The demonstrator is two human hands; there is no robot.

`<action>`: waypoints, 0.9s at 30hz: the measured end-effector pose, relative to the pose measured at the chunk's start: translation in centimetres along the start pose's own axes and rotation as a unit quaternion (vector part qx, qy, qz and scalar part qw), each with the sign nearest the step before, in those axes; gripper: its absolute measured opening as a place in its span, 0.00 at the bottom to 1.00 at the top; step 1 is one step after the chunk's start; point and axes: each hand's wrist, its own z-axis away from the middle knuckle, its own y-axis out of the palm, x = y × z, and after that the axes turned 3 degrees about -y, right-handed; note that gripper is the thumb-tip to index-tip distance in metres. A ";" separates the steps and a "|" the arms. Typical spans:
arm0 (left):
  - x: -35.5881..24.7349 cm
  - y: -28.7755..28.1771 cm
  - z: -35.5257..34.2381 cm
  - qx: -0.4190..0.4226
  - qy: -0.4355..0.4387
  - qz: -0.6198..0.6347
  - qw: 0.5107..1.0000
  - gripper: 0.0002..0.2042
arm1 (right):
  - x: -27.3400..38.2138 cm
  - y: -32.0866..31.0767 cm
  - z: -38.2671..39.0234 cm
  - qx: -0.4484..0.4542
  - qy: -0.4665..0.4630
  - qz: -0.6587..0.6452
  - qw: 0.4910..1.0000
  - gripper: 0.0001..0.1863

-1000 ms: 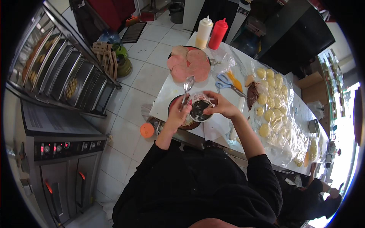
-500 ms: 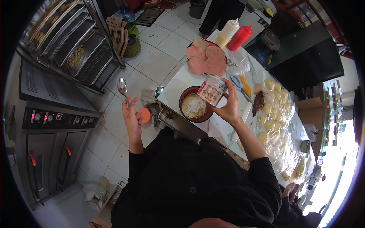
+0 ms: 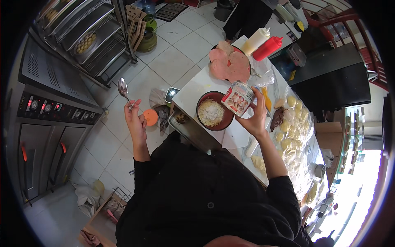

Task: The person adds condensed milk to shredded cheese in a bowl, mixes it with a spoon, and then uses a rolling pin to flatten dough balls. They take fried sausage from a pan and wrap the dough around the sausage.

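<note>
Already, on my feed, a white dollop (image 3: pixel 212 110) sits unmixed atop pale shreds (image 3: pixel 204 118) in the dark bowl (image 3: pixel 228 119), mid-frame; I see the left hand's (image 3: pixel 135 122) fingers holding a spoon (image 3: pixel 124 92), left of centre, the right hand's (image 3: pixel 256 119) gripping a printed can (image 3: pixel 238 99), its contents hidden

Interior of the tin (image 3: pixel 238 99) is turned out of view; not all finger ends of the right hand (image 3: pixel 256 121) can be made out. Handle end of the spoon (image 3: pixel 122 87) is hidden in the left hand (image 3: pixel 135 125). Tin covers part of the bowl (image 3: pixel 227 120) rim. Pink slices (image 3: pixel 236 71) hide most of the plate (image 3: pixel 229 63). Glare on the plastic sheet (image 3: pixel 300 164) obscures dough balls (image 3: pixel 291 101); count uncertain. Top edge crops the rack (image 3: pixel 109 37) and a standing person (image 3: pixel 247 18). Oven display (image 3: pixel 58 107): too small to read.
</note>
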 end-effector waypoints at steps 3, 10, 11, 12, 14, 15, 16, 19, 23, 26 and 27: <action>0.2 0.1 -0.1 0.003 -0.009 0.004 1.000 0.09 | 0.0 -0.5 0.0 -0.013 -0.006 0.004 1.000 0.45; 1.4 3.2 -0.4 0.018 0.003 -0.035 0.999 0.08 | -0.4 0.1 1.3 -0.040 -0.054 -0.005 0.998 0.44; 2.4 4.9 -0.9 0.022 0.009 -0.058 0.998 0.09 | -0.9 0.5 1.8 -0.017 -0.078 0.007 0.997 0.44; 3.7 6.9 -1.7 0.036 0.053 -0.112 0.992 0.09 | -1.6 0.9 2.1 -0.011 -0.078 0.034 0.996 0.43; 4.5 12.6 -1.5 0.075 0.099 -0.130 0.984 0.10 | -2.1 1.6 2.2 -0.014 -0.082 0.040 0.996 0.43; 5.9 14.4 -2.4 0.100 0.201 -0.225 0.948 0.11 | -1.9 2.1 2.0 -0.015 -0.091 0.048 0.995 0.42; 6.3 16.8 -1.3 0.107 0.242 -0.227 0.937 0.11 | -1.7 2.5 2.1 -0.014 -0.084 0.016 0.996 0.43; 7.9 20.1 -0.3 0.121 0.314 -0.249 0.908 0.11 | -1.0 3.5 1.9 -0.009 -0.099 0.019 0.995 0.43; 7.5 20.2 -1.8 0.105 0.276 -0.237 0.925 0.10 | -2.4 2.8 2.5 -0.060 -0.061 0.002 0.996 0.42; 8.7 20.9 -0.1 0.137 0.290 -0.233 0.918 0.09 | -1.6 3.5 2.5 -0.028 -0.060 -0.007 0.998 0.43; 8.8 21.3 0.2 0.162 0.313 -0.228 0.908 0.09 | -1.8 3.4 2.6 -0.032 -0.060 -0.006 0.998 0.43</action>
